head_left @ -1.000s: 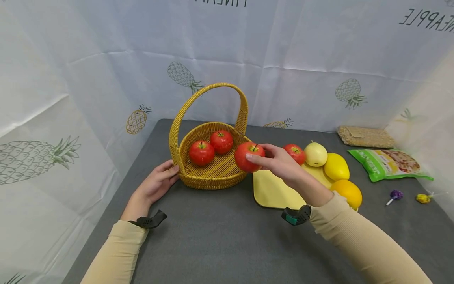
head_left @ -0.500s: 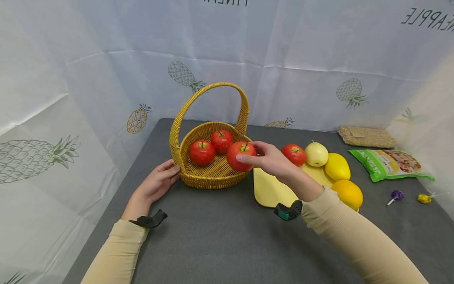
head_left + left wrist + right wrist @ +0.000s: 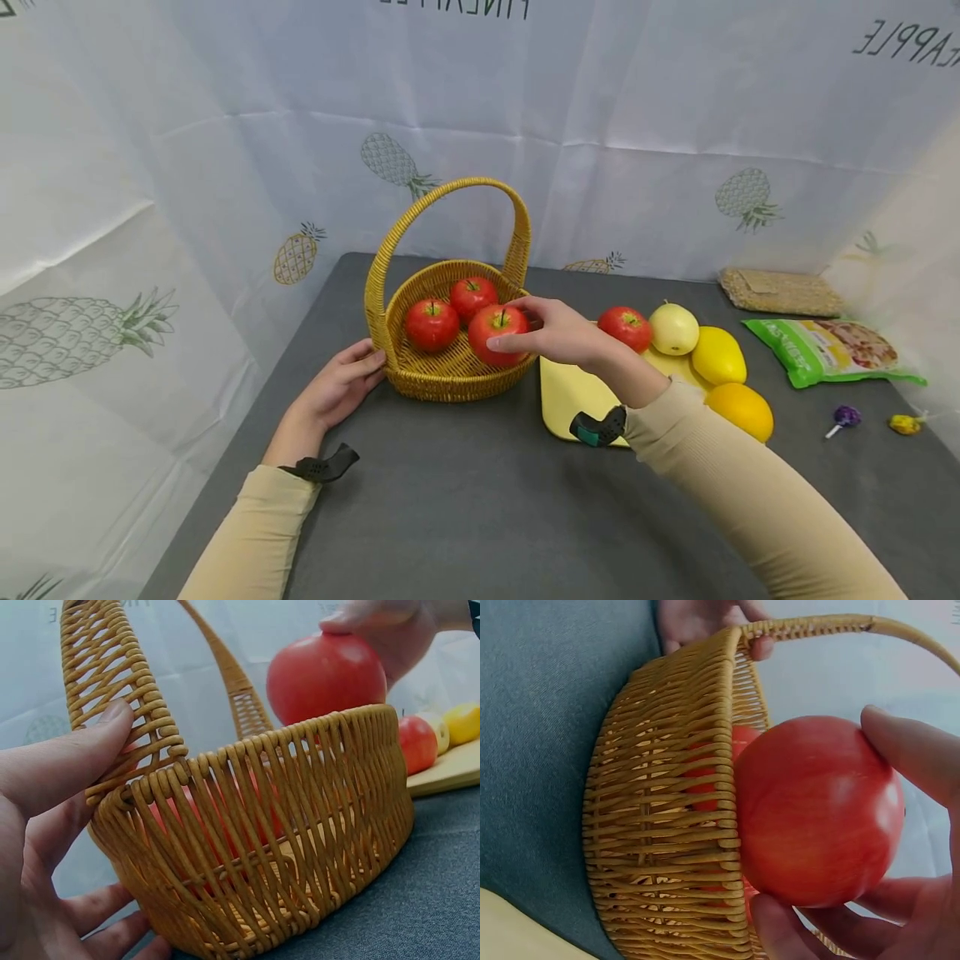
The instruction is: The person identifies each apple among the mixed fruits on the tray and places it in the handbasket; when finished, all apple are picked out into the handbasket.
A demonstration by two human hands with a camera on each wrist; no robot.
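1. Head view: my right hand [image 3: 555,333] grips the red apple [image 3: 497,335] over the wicker basket [image 3: 450,375], beside two apples [image 3: 450,312] inside. I'd lower it into the free near-right spot.
2. Left wrist view: my left hand [image 3: 45,825] lies open against the basket's side; I'd keep bracing.
3. Right wrist view: fingers [image 3: 907,754] wrap the apple just past the rim; release only once it rests.

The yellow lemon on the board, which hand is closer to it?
Right. The right hand holds a red apple over the basket rim, not far from the lemon. The left hand rests against the basket's far side, much farther away.
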